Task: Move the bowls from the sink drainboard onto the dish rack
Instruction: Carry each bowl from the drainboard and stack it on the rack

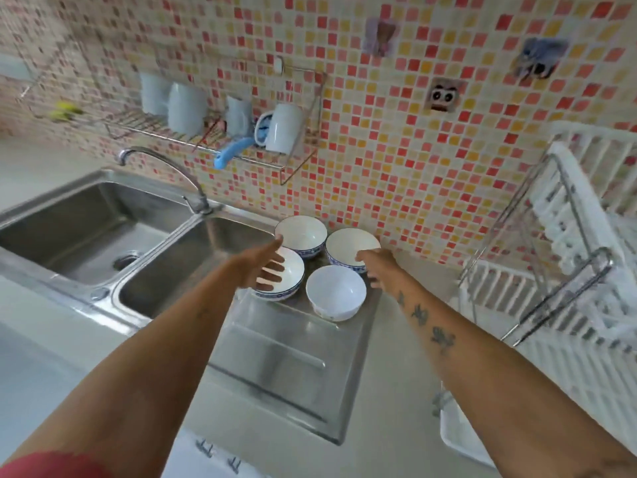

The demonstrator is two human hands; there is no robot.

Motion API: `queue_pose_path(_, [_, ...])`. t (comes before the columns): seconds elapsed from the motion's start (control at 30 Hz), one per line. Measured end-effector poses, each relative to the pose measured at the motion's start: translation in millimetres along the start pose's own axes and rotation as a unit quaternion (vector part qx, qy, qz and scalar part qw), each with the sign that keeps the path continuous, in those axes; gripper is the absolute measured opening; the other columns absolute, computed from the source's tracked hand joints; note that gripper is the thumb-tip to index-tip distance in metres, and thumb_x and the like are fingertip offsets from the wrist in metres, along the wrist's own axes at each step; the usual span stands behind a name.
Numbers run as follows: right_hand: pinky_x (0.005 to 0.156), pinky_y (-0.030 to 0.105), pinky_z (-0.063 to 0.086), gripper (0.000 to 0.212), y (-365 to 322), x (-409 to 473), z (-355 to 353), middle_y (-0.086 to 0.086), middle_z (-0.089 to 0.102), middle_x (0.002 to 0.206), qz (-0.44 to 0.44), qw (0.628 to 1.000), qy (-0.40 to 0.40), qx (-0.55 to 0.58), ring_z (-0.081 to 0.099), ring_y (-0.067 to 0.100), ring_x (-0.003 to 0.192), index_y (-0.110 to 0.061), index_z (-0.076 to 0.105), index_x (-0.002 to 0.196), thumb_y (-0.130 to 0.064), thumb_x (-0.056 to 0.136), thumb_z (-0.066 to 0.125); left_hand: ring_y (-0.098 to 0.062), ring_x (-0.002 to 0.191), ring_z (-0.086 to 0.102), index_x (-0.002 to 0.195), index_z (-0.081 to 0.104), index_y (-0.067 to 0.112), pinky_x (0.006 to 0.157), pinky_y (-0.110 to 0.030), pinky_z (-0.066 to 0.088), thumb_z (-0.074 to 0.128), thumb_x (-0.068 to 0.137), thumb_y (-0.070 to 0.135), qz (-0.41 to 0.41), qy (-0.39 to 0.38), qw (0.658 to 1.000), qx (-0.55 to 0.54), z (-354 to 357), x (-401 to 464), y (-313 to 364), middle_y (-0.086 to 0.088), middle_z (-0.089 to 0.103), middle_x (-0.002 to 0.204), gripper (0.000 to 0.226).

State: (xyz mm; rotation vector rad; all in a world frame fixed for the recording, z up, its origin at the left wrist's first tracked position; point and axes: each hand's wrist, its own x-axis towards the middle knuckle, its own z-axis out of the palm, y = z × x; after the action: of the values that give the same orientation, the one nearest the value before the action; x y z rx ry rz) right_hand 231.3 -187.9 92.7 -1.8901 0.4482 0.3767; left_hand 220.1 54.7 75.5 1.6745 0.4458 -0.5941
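Observation:
Several white bowls with blue-patterned rims stand close together at the far end of the steel drainboard (286,360). My left hand (263,267) is open, its fingers spread over the near-left bowl (291,288). My right hand (377,265) is open at the near rim of the far-right bowl (348,244). The far-left bowl (303,232) and the near-right bowl (336,293) stand untouched. The white dish rack (565,270) with a metal frame stands on the counter to the right.
A double steel sink (86,232) with a curved tap (165,167) lies to the left. A wall-mounted wire shelf (220,139) holds white cups and a blue brush above the sink. A white tray (458,439) sits under the dish rack.

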Motion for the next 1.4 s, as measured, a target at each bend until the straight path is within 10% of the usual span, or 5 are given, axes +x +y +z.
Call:
queue_pose_path(0.2, [0.098,0.046,0.041,0.056,42.4,44.8,11.2,0.009,0.048,0.138,0.101,0.994,-0.032,-0.004,0.046,0.031,0.127,-0.016,0.042,0.136,-0.024,0.084,0.061,-0.022,0.088,0.056,0.087,0.057,0.017,0.087,-0.038,0.044,0.050,0.090,0.057,-0.110,-0.117,0.987,0.019,29.0,34.4,-43.6,0.000,0.057,0.089,0.041])
queue_pose_path(0.4, [0.087,0.044,0.052,0.044,63.0,70.9,31.3,0.011,0.055,0.116,0.138,0.989,-0.013,0.046,0.054,0.029,0.103,-0.013,0.049,0.129,-0.020,0.087,0.057,-0.019,0.061,0.043,0.079,0.050,0.009,0.067,-0.031,0.043,0.055,0.093,0.043,-0.135,-0.075,0.987,-0.034,71.6,64.1,-55.4,-0.005,0.050,0.078,0.037])
queue_pose_path(0.6, [0.060,0.036,0.053,0.049,75.6,78.0,46.1,0.011,0.052,0.125,0.119,0.990,0.001,0.077,0.053,0.028,0.098,-0.023,0.046,0.135,-0.005,0.091,0.035,-0.027,0.035,0.062,0.126,0.035,0.008,0.045,-0.034,0.054,0.040,0.101,0.014,-0.122,-0.059,0.982,-0.132,94.2,68.4,-55.2,-0.016,0.047,0.083,0.027])
queue_pose_path(0.83, [0.056,0.023,0.041,0.056,75.1,80.7,50.9,0.009,0.051,0.138,0.096,0.994,0.013,0.045,0.048,0.023,0.100,-0.017,0.042,0.143,0.002,0.091,0.029,-0.054,0.123,0.048,0.148,0.025,0.005,0.073,-0.049,0.059,0.021,0.092,-0.011,-0.095,-0.067,0.975,-0.191,98.3,78.2,-56.7,-0.025,0.039,0.142,0.058])
queue_pose_path(1.4, [0.086,0.036,0.046,0.069,-35.8,-24.0,-39.1,0.003,0.046,0.135,-0.152,0.971,0.175,0.061,0.046,0.025,0.122,-0.018,0.039,0.144,0.009,0.081,0.032,-0.027,0.098,0.059,0.134,0.027,0.026,0.076,-0.051,0.060,0.039,0.092,-0.004,0.211,-0.097,0.959,-0.161,113.1,-12.8,52.3,-0.008,0.039,0.137,0.054])
